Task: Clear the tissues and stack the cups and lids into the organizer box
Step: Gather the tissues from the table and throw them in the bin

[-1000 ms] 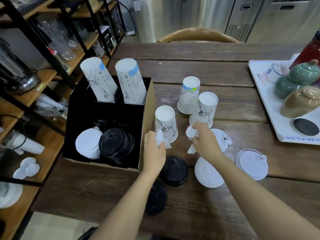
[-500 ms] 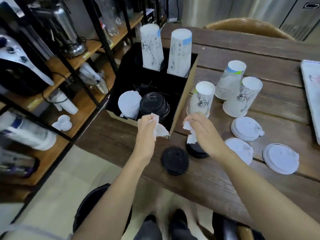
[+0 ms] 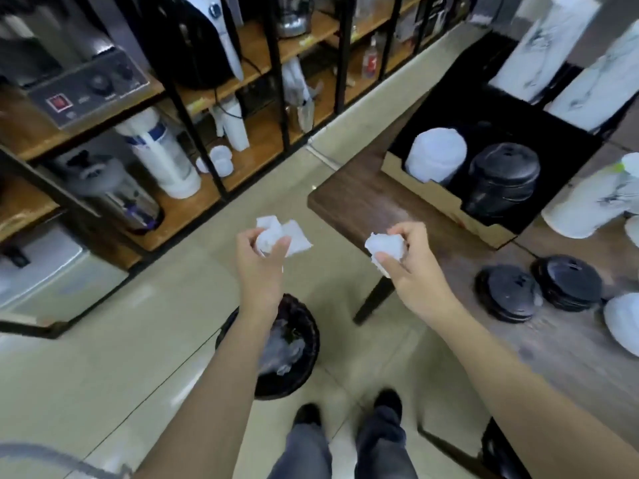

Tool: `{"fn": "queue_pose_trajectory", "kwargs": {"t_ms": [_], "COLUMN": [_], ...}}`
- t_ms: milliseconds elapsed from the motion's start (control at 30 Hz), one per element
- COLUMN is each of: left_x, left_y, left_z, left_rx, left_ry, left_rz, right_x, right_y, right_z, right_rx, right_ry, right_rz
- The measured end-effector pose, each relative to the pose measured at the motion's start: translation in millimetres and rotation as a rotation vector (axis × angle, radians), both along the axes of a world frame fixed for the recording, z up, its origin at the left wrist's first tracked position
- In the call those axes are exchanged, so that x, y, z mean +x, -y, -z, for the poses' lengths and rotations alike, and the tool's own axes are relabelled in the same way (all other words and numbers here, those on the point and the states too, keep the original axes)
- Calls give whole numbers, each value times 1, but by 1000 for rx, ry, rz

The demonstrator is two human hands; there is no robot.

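My left hand (image 3: 261, 262) is shut on a crumpled white tissue (image 3: 283, 233), out over the floor beyond the table's corner. My right hand (image 3: 411, 267) is shut on a second crumpled tissue (image 3: 385, 248) just off the table edge. A black waste bin (image 3: 276, 344) with tissues inside stands on the floor below my left forearm. The organizer box (image 3: 432, 191) sits on the table at upper right, holding a white lid stack (image 3: 435, 155), a black lid stack (image 3: 503, 174) and tall paper cup stacks (image 3: 543, 43). Two black lids (image 3: 508, 297) lie loose on the table.
A wooden table (image 3: 363, 205) fills the right side; a paper cup (image 3: 594, 202) and white lids (image 3: 622, 319) are at its right edge. Metal shelving with appliances and bottles (image 3: 155, 150) lines the left. My feet (image 3: 345, 413) stand on the tiled floor near the bin.
Both hands lifted the tissues off the table and carried them left, out past the table's corner to above the bin. The view swung down and left, so the floor and bin now show.
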State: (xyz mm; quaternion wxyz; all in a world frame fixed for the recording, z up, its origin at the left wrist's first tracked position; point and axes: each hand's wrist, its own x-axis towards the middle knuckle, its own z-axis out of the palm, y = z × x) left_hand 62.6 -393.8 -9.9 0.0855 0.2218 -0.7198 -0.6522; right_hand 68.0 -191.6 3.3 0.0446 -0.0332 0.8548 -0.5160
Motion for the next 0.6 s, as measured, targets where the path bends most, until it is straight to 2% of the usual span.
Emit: {"fn": "queue_pose_trajectory", "kwargs": {"t_ms": [67,167,333,433,500,600], "left_x": [16,38,58,61,63,71], "left_y": [41,90,126,135,139,139], "left_z": [32,89,191,275,336,423], "left_rx": [-49,-106,-4,-21,-95,-236], "left_ry": [105,167,403,526,617,713], "left_rz": [10,16,-72,-29,10,68], "right_x": [4,11,15,18,20,22], "right_y": [41,98,160,182,190,194], "right_z": [24,75,208,297,354,445], "right_rx": [-11,9,249,348,412,545], "right_ry": [92,176,292,353,415,398], "right_rz": [-51,-111,-255,-356,-420,-546]}}
